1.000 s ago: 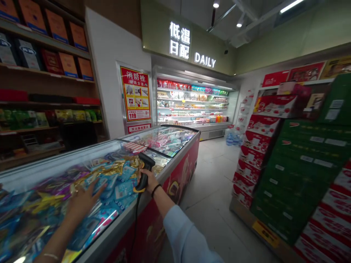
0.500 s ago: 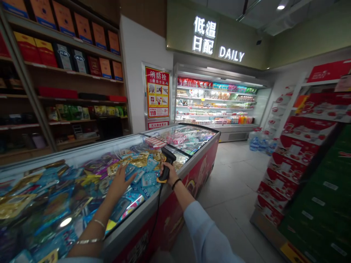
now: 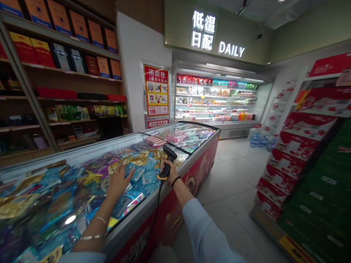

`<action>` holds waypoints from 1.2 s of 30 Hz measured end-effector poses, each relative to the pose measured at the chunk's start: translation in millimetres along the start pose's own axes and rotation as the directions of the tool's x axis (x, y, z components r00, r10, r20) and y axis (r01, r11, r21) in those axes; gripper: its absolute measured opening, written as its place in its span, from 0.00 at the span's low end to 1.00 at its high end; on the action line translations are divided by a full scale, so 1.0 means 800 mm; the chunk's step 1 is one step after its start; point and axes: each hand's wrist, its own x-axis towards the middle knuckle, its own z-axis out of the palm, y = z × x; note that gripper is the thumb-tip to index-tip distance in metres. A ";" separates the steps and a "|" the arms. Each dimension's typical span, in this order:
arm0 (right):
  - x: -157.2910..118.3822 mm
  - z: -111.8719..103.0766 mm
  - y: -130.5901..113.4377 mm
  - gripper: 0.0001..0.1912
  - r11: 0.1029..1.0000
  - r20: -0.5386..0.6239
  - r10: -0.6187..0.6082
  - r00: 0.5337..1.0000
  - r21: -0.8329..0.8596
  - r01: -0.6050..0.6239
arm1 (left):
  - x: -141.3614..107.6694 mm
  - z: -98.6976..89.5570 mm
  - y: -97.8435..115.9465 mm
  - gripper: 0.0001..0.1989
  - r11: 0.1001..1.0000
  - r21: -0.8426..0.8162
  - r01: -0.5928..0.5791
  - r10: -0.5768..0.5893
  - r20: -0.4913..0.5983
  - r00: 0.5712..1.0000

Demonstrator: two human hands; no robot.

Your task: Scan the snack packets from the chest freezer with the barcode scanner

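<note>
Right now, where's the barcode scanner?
In the head view, the barcode scanner is gripped in the right hand, just right of centre, over the near edge of the chest freezer, with the left hand to its left.

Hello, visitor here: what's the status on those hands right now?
Right hand gripping black handheld barcode scanner, cable hanging. Left hand open over blue and gold foil packets. In the way: glass lid of red chest freezer.

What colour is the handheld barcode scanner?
The barcode scanner is black with a yellow base, best in the head view.
</note>
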 end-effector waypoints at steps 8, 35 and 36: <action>-0.002 0.002 -0.003 0.14 1.000 0.009 -0.006 1.000 -0.016 0.006 | 0.005 0.008 -0.005 0.32 0.999 0.019 -0.052 0.052 -0.026 0.998; -0.013 0.020 -0.008 0.14 0.993 -0.001 -0.052 0.999 -0.105 0.051 | -0.001 -0.140 0.028 0.42 0.993 0.095 0.066 -0.039 -0.267 0.963; -0.016 0.024 -0.011 0.13 0.992 -0.005 -0.066 0.998 -0.105 0.065 | -0.001 -0.153 0.014 0.41 0.991 0.116 0.067 -0.033 -0.276 0.960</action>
